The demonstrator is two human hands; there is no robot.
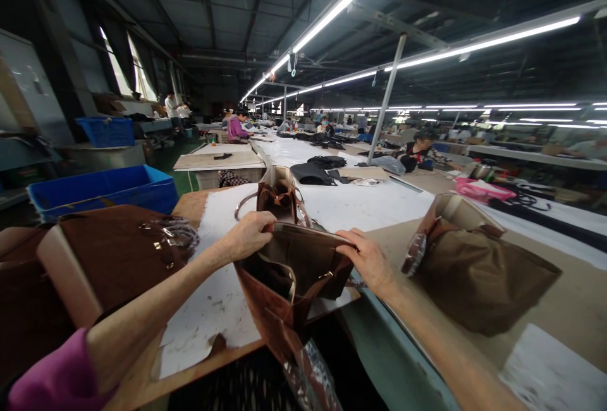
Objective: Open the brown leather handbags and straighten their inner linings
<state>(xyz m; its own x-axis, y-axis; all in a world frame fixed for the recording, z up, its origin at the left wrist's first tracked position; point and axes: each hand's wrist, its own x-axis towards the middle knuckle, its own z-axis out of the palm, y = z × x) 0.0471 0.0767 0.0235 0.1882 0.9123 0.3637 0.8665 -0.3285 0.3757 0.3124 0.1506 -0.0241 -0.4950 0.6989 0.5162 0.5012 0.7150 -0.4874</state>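
A brown handbag (265, 310) hangs open between my hands at the table's front edge, its dark lining showing. My left hand (251, 234) pinches the far rim at its left corner. On the right end of that rim, my right hand (370, 258) has its fingers over the edge and the thumb hidden. Clear plastic wraps the bag's handle (315, 376), which hangs low in front. Just behind stands another brown bag (279, 199) with its top open. To the right, an olive-brown bag (478, 272) lies on the table.
Brown bags (118, 259) are piled at the left, before a blue bin (104, 190). White paper (213, 291) covers part of the table. Dark folded pieces (313, 174) and a pink basket (484, 188) sit farther back. A person (236, 128) in purple works in the distance; another sits at right.
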